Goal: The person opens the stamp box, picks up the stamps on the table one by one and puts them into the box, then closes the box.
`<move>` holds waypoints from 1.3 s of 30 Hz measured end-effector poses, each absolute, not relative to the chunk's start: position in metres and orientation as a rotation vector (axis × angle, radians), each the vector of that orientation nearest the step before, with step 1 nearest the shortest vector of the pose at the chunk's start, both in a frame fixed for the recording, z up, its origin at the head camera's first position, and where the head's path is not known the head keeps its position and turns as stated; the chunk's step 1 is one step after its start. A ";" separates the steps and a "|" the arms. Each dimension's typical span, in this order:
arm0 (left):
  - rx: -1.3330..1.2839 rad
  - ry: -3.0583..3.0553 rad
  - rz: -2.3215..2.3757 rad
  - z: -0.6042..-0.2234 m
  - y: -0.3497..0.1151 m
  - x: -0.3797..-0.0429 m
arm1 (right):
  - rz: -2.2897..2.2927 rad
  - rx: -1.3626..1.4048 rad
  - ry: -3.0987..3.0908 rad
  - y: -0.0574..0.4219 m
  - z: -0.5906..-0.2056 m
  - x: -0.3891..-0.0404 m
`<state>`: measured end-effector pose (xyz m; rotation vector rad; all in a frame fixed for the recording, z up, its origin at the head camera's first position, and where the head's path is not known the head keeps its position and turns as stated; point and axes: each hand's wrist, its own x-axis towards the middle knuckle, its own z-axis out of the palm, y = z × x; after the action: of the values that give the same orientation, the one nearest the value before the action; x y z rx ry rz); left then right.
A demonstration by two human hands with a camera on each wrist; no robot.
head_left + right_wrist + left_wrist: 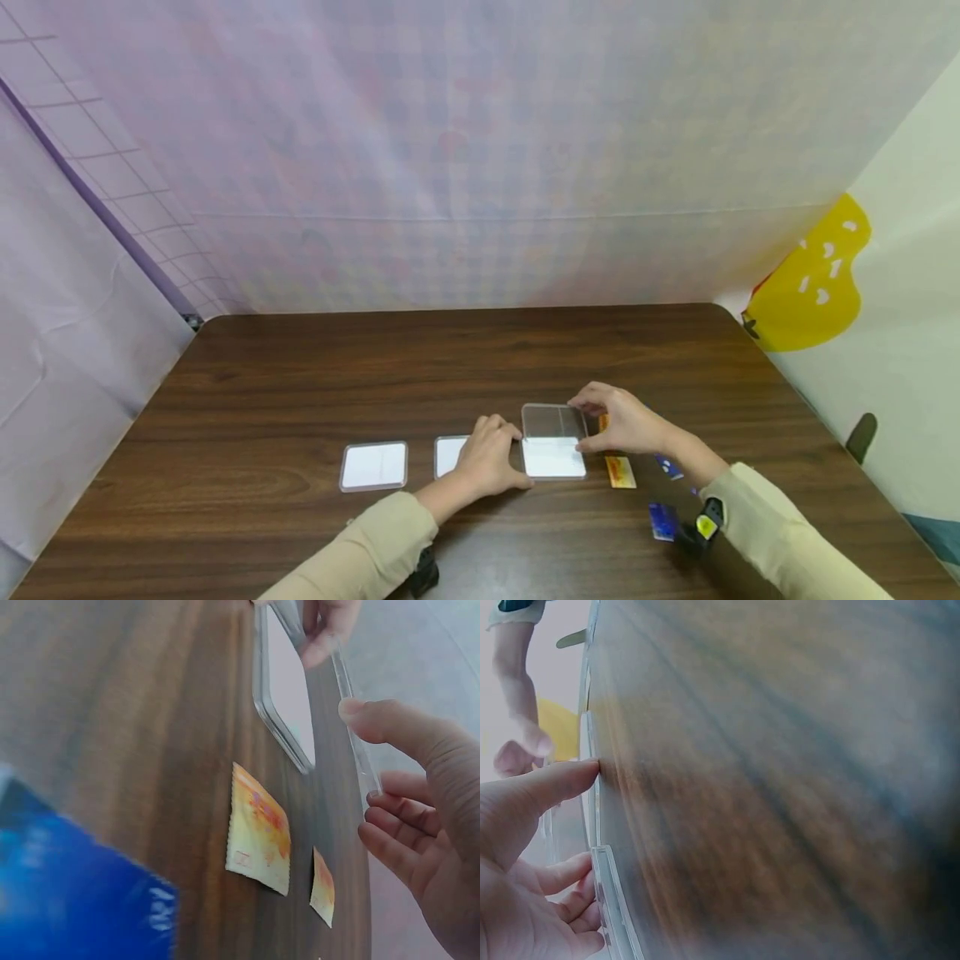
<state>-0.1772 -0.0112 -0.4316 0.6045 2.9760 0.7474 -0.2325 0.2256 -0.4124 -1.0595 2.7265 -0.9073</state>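
Fingers (491, 429) of left hand (486, 461): spread, thumb at near-left corner of white box (553, 465); cannot tell whether gripping. Clear lid (552, 422): above box, showing past its far edge, long axis uncertain; open room toward far edge of table (480, 350). Right hand (622, 422): nearer, pinching lid's right edge, lid directly leftward. Yellow packets (621, 472): right of box.

Behind the dark wooden table (285, 367) hangs a pale checked curtain (480, 150), while a yellow shape (813, 300) (dotted with white marks) brightens the white wall (907, 367) at right.
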 end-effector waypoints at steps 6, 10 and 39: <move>0.599 2.968 0.744 -0.431 -0.011 -0.177 | -0.936 -1.009 2.736 0.224 -0.417 -0.251; 0.603 2.962 0.753 -0.431 -0.011 -0.177 | -0.939 -0.992 2.733 0.222 -0.422 -0.261; 0.601 2.953 0.748 -0.430 -0.010 -0.177 | -0.931 -0.925 2.707 0.218 -0.429 -0.273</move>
<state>-0.1771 -0.0099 -0.4303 0.6008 2.9529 0.7481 -0.2730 0.2176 -0.4288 -0.9253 2.7069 -0.9306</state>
